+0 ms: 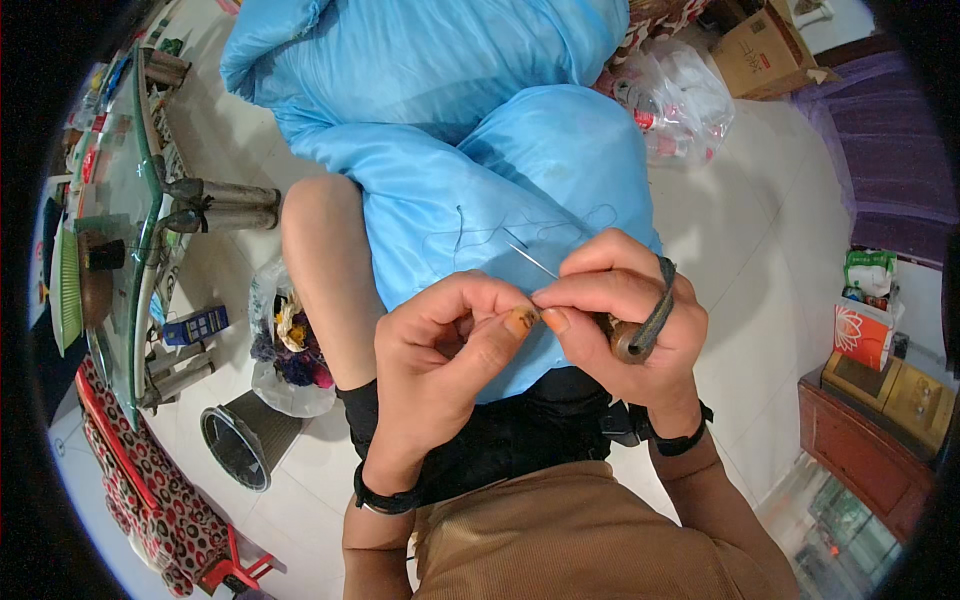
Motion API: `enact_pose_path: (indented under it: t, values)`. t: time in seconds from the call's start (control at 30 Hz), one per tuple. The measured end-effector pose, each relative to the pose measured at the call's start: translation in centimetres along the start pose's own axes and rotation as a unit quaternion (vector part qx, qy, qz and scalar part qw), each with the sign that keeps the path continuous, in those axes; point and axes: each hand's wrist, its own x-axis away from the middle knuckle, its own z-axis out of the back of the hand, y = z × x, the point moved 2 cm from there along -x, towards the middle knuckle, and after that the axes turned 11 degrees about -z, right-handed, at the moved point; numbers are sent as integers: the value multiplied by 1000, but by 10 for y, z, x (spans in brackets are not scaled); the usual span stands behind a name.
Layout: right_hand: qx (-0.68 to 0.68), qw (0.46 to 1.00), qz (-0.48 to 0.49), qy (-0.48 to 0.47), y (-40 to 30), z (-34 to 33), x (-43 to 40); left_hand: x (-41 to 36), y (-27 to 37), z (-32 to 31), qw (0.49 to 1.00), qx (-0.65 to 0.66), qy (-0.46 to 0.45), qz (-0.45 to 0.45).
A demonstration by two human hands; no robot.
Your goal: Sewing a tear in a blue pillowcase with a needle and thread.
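Note:
Blue satiny fabric (450, 172) lies bunched over my lap, with dark thread (495, 229) looped loosely on top of it. My left hand (450, 345) and my right hand (630, 307) meet above the fabric, thumbs and forefingers pinched close together at a tiny dark bit that looks like thread. From the right fingers a thin metal needle-like shaft (531, 259) points up and left. The right palm also holds a round wooden handle (628, 343) with a dark strap (657, 311) looped over the fingers; whether the shaft belongs to this handle I cannot tell.
On the left stand a glass-topped table (142, 225), a mesh waste bin (236, 442) and a plastic bag of yarn-like material (292, 352). A clear bag of bottles (671, 112) and a cardboard box (765, 56) are at the upper right. A reddish wooden cabinet (855, 450) stands at the right.

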Motion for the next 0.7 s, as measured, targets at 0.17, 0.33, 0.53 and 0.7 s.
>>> enact_pose_path:
  t: [0.17,0.33,0.53,0.7]
  values:
    - [35,999,-17,5,-2,0,0,-1,-4,-2,995,-90,10,-37]
    - [52,999,-1,11,0,-3,1,-1,-6,-3,969,-213,22,-126]
    - [51,999,-6,9,1,-2,1,-4,1,-8,934,-306,12,-185]
    - [52,999,-8,13,2,-4,3,-5,2,-9,908,-347,9,-232]
